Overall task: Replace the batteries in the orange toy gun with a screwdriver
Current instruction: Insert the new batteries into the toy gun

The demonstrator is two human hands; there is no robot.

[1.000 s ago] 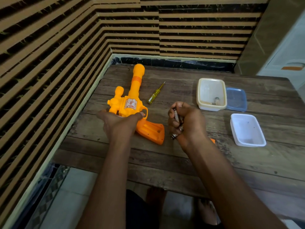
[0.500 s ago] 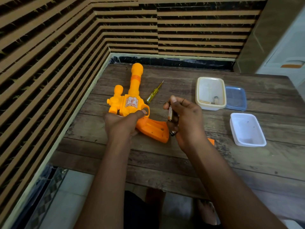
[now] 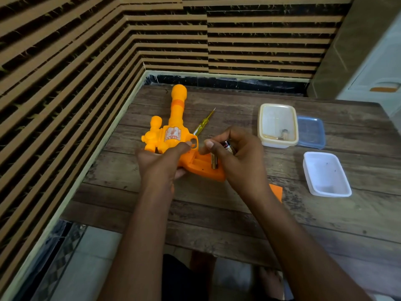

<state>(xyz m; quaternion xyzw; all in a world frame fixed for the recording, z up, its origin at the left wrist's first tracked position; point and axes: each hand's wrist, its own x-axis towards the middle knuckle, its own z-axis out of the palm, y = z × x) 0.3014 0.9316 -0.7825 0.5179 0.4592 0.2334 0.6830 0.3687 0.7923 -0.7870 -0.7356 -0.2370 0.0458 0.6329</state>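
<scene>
The orange toy gun (image 3: 173, 135) lay on its side on the wooden table (image 3: 217, 205), barrel pointing away from me toward the striped wall, grip nearest me, and the battery bay in that grip was open and facing up. My left hand (image 3: 160, 164) had the gun's body clamped from the near side, thumb up by the trigger guard, fingers wrapped underneath. My right hand (image 3: 240, 161) sat right over the grip from the right, fingers curled. It pinched a battery (image 3: 214, 162) whose lower end was down at the right end of the open bay, though I could not tell whether it was seated. A second battery (image 3: 229, 147) was tucked in the same hand behind it. Just beyond my hands, beside the barrel, lay the yellow-handled screwdriver (image 3: 204, 124), untouched, tip pointing away. A flat orange piece (image 3: 276, 191) peeked out from behind my right forearm. Farther right stood a cream tub (image 3: 263, 127) with something small inside, a blue lid (image 3: 311, 131) touching its right side, and nearer me a white tub (image 3: 326, 173).
</scene>
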